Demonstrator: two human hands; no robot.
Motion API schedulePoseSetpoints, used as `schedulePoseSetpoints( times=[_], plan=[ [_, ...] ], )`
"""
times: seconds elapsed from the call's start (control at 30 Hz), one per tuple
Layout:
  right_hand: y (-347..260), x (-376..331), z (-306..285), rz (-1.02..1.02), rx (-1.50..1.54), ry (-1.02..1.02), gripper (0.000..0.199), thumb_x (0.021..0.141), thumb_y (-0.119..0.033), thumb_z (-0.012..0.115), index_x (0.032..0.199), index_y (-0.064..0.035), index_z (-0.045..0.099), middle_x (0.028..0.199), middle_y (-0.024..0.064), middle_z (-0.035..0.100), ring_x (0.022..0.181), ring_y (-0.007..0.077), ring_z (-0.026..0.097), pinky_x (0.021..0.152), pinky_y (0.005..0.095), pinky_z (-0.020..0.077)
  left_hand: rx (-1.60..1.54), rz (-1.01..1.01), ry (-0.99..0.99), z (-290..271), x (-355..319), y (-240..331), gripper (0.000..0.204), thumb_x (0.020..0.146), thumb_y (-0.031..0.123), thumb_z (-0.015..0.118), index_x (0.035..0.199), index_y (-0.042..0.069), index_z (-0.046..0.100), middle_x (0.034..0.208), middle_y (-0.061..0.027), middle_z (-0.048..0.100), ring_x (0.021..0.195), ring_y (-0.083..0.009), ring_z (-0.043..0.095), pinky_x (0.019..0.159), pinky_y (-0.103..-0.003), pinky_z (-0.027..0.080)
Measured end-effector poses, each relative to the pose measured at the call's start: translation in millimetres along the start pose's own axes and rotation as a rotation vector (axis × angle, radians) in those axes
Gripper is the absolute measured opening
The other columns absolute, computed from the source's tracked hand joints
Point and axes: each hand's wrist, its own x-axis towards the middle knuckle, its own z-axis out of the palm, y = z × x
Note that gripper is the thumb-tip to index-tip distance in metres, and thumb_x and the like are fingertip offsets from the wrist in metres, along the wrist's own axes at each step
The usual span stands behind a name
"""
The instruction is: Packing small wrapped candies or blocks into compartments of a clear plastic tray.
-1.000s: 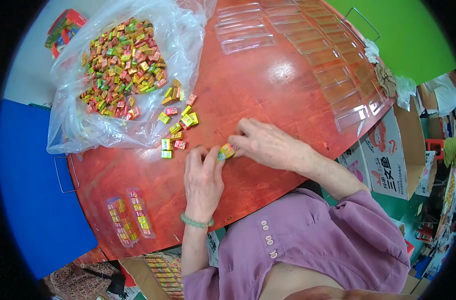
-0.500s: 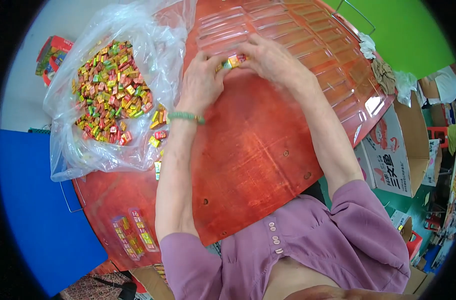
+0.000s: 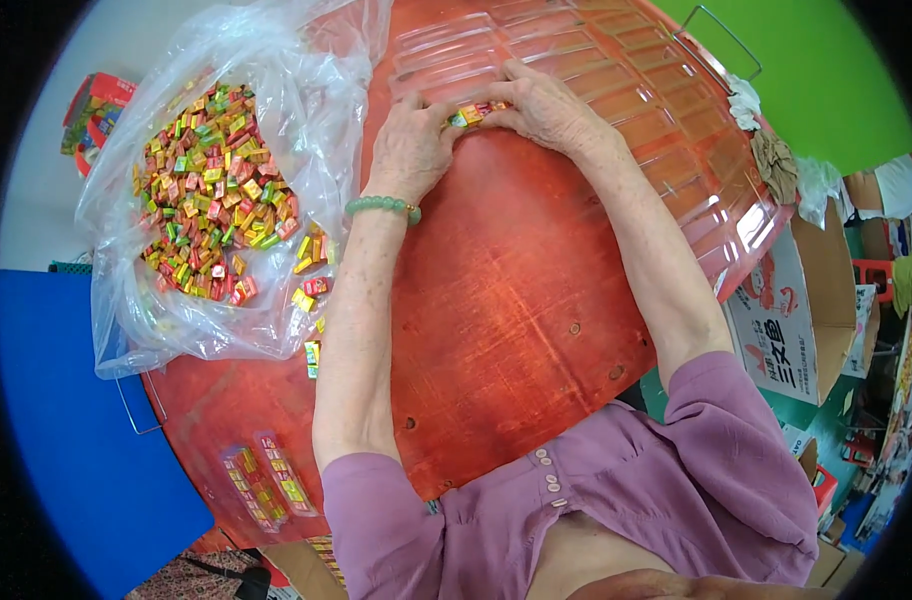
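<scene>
My left hand (image 3: 411,150) and my right hand (image 3: 546,105) meet at the far side of the red round table (image 3: 506,300). Between their fingertips they press a short row of small wrapped candies (image 3: 473,112), yellow, green and red. The row lies at the near edge of a clear plastic tray (image 3: 456,50) with long slots. A green bead bracelet (image 3: 381,205) circles my left wrist. Both arms are stretched forward in purple sleeves.
A big clear plastic bag (image 3: 226,190) holds a heap of the same candies at the left, with a few loose candies (image 3: 311,290) spilled beside it. More clear trays (image 3: 676,120) cover the far right. Two filled trays (image 3: 261,485) lie at the near left edge. A cardboard box (image 3: 796,320) stands right.
Both hands reached from the near middle of the table out to the far clear trays, carrying the candy row with them; over the last half second they settled it at a tray's edge.
</scene>
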Motion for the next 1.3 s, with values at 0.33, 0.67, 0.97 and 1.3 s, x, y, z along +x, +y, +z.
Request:
schedulePoseSetpoints(
  times=[0.33,0.67,0.97,1.3],
  plan=[
    [-9.2,-1.3,-8.9,0.051,0.003,-0.013,0.036,0.087,-0.030,0.079,0.115,-0.0096,0.071,0.107,0.0125,0.061,0.100,0.0339,0.065,0.085,0.0455,0.0532,0.048,-0.014,-0.007,-2.3,0.9,-0.3,0.023,0.089,0.026,0.075,0.103,0.009,0.075,0.107,-0.0135,0.067,0.105,-0.0342,0.066,0.089,-0.046,0.055],
    [-5.3,-1.6,4.2,0.114,0.063,0.073,0.037,0.085,-0.029,0.082,0.109,-0.0052,0.067,0.105,0.0133,0.062,0.101,0.0343,0.065,0.086,0.0440,0.0542,0.151,0.085,0.242,6.3,-8.6,-9.7,0.023,0.085,0.020,0.079,0.098,0.004,0.069,0.104,-0.0130,0.063,0.100,-0.0342,0.062,0.085,-0.045,0.056],
    [-9.7,-12.4,22.3,-0.063,-0.128,0.256,0.023,0.088,-0.025,0.077,0.098,-0.0050,0.070,0.096,0.0100,0.065,0.096,0.0307,0.064,0.085,0.0411,0.0538,0.217,0.137,0.271,17.0,-25.1,-7.4,0.021,0.087,0.018,0.072,0.097,0.001,0.068,0.101,-0.0152,0.064,0.098,-0.0339,0.063,0.084,-0.045,0.054],
    [-35.3,-22.6,-6.0,-0.013,-0.284,-0.045,0.013,0.091,-0.017,0.072,0.098,-0.0063,0.073,0.103,0.0102,0.070,0.101,0.0313,0.065,0.089,0.0439,0.0514,0.464,0.035,0.056,-3.5,-40.9,27.0,0.016,0.085,0.013,0.063,0.092,0.005,0.074,0.096,-0.0126,0.069,0.096,-0.0286,0.066,0.084,-0.042,0.052]
  ],
)
